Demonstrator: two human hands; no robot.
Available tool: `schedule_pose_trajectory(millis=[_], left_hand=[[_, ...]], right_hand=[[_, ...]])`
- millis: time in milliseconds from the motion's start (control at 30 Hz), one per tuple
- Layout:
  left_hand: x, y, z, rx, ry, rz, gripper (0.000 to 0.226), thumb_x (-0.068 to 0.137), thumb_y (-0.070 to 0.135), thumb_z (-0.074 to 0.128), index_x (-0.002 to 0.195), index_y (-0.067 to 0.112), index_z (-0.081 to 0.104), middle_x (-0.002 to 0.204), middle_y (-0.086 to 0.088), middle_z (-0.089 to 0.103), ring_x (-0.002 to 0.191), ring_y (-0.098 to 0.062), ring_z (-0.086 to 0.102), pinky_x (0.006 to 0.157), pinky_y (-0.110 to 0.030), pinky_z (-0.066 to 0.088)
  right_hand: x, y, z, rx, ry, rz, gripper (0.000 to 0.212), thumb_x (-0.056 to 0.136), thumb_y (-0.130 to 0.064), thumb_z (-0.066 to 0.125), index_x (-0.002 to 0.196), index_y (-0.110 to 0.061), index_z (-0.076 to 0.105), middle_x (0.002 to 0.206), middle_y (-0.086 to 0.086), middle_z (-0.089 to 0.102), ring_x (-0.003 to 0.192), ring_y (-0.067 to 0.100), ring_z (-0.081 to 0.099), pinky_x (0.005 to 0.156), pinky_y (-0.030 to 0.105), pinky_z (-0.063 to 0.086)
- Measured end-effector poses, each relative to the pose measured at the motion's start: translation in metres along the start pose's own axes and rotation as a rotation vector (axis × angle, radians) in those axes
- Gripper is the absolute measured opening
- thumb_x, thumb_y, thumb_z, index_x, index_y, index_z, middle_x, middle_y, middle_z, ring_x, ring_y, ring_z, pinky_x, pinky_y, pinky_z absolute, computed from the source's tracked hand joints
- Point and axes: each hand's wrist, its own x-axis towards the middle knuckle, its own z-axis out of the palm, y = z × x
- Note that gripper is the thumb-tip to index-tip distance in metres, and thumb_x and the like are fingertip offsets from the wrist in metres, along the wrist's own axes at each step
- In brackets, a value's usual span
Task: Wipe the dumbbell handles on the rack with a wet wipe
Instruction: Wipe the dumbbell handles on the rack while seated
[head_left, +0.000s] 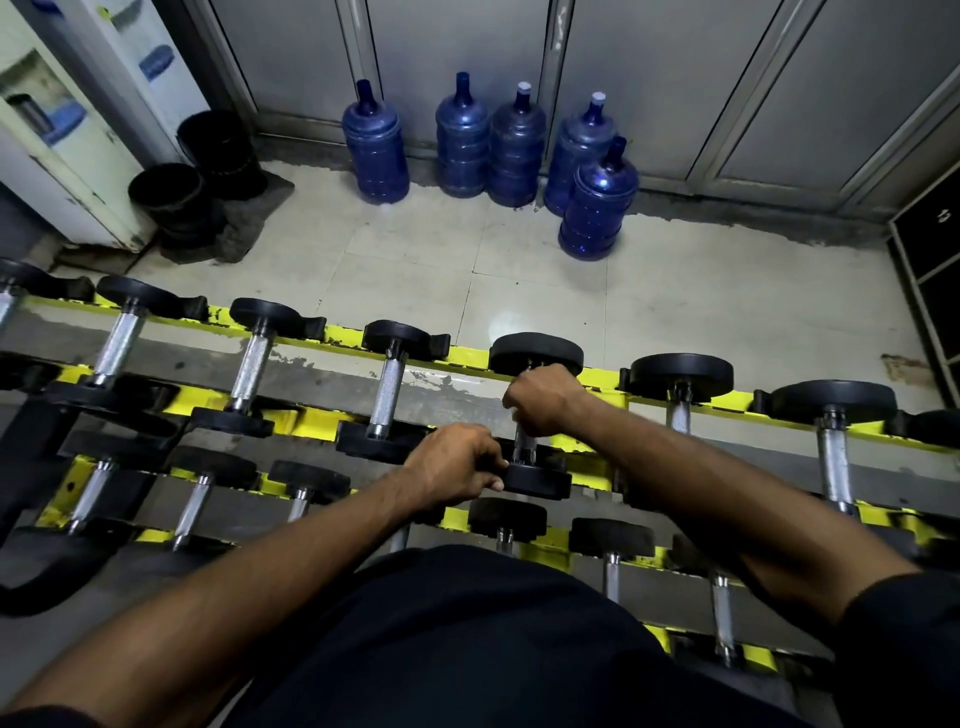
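we're at the rack (467, 356), top tier, and one dumbbell (537, 351) has both hands on it. it lies in its cradle across the yellow rails, far head toward the tiled floor (415, 260), near head (537, 480) toward the body. the right hand (543, 399) is wrapped round the upper part of the handle (524, 446), fingers curled tight about the bar. the wet wipe can't be made out. if it's there it's buried inside that fist, so that part is a guess. the left hand (454, 462) sits just beside it, fingers and thumb clamped on the rim of the near head, by the look of it bracing the weight so it won't roll.

so the step in hand reads as the wipe itself, mid-row. the lower stretch of the bar shows bare below the fist and looks like the part left to cover.

next call: slide the right grip down to the near collar, twisting to reach the knurling all round, while the left keeps the head pinned. then let go and shift one slot along. the neighbour to the right (680, 375) sits near, the one to the left (387, 397) just as close. which way the row is being worked, i can't tell. lower-tier handles wait underneath too.
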Motion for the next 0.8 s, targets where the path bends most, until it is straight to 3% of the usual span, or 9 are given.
schedule_pose_trajectory(millis=[100,233,333,400,467,600,733,800], left_hand=[[-0.001,0.0,0.002,-0.021,0.02,-0.002,0.024,0.075,0.034,0.086,0.096,0.025,0.078,0.093,0.012,0.068,0.084,-0.006,0.061,0.079,-0.032,0.057],[0.0,-0.002,0.002,-0.012,0.017,-0.014,0.025,0.075,0.035,0.086,0.097,0.025,0.077,0.093,0.011,0.067,0.085,-0.008,0.061,0.08,-0.033,0.056],[0.0,-0.001,0.002,-0.015,0.001,-0.02,0.026,0.075,0.033,0.086,0.099,0.025,0.077,0.096,0.011,0.067,0.089,-0.007,0.062,0.083,-0.034,0.057],[0.0,-0.001,0.003,-0.014,0.0,-0.015,0.026,0.076,0.033,0.085,0.099,0.025,0.076,0.098,0.011,0.068,0.09,-0.007,0.062,0.084,-0.034,0.057],[-0.001,-0.001,0.002,-0.023,0.002,-0.017,0.025,0.075,0.032,0.086,0.098,0.025,0.077,0.095,0.013,0.066,0.088,-0.005,0.061,0.082,-0.033,0.057],[0.001,-0.003,0.001,-0.037,-0.006,-0.016,0.025,0.074,0.033,0.087,0.095,0.026,0.077,0.09,0.016,0.063,0.085,-0.004,0.06,0.08,-0.032,0.057],[0.002,-0.007,0.004,-0.06,-0.006,-0.005,0.025,0.073,0.034,0.088,0.094,0.025,0.076,0.091,0.015,0.065,0.085,-0.005,0.062,0.08,-0.035,0.058],[0.003,-0.008,0.003,-0.108,-0.013,-0.004,0.025,0.073,0.034,0.088,0.093,0.026,0.076,0.09,0.014,0.068,0.084,-0.004,0.064,0.079,-0.035,0.059]], right_hand=[[-0.015,0.001,0.02,0.177,0.156,0.038,0.011,0.082,-0.02,0.064,0.089,-0.021,0.073,0.088,0.002,0.071,0.086,0.029,0.066,0.058,0.032,0.05],[-0.045,-0.015,0.048,0.75,0.322,0.264,0.006,0.077,-0.015,0.072,0.08,-0.016,0.076,0.083,0.003,0.072,0.077,0.024,0.066,0.065,0.032,0.052],[-0.049,-0.023,0.054,1.153,0.463,0.522,0.008,0.077,-0.014,0.08,0.083,-0.017,0.075,0.08,-0.003,0.071,0.071,0.011,0.066,0.065,0.026,0.055],[-0.036,-0.017,0.054,1.402,0.547,0.726,0.017,0.075,-0.014,0.083,0.089,-0.018,0.074,0.081,-0.002,0.071,0.072,0.013,0.068,0.064,0.027,0.058],[-0.022,-0.008,0.057,1.635,0.591,0.894,0.021,0.077,-0.01,0.083,0.096,-0.008,0.075,0.085,0.005,0.074,0.072,0.019,0.07,0.065,0.033,0.06],[-0.025,-0.01,0.063,1.861,0.435,0.95,0.006,0.083,-0.002,0.076,0.08,-0.007,0.074,0.084,0.017,0.072,0.064,0.021,0.064,0.062,0.033,0.057],[-0.057,-0.021,0.066,1.915,0.197,0.847,0.015,0.08,0.004,0.076,0.07,-0.004,0.07,0.068,0.005,0.069,0.054,0.013,0.063,0.051,0.023,0.052],[-0.067,-0.02,0.064,1.9,0.163,0.812,0.01,0.078,0.005,0.078,0.075,-0.002,0.071,0.069,0.004,0.071,0.059,0.014,0.065,0.054,0.024,0.055]])
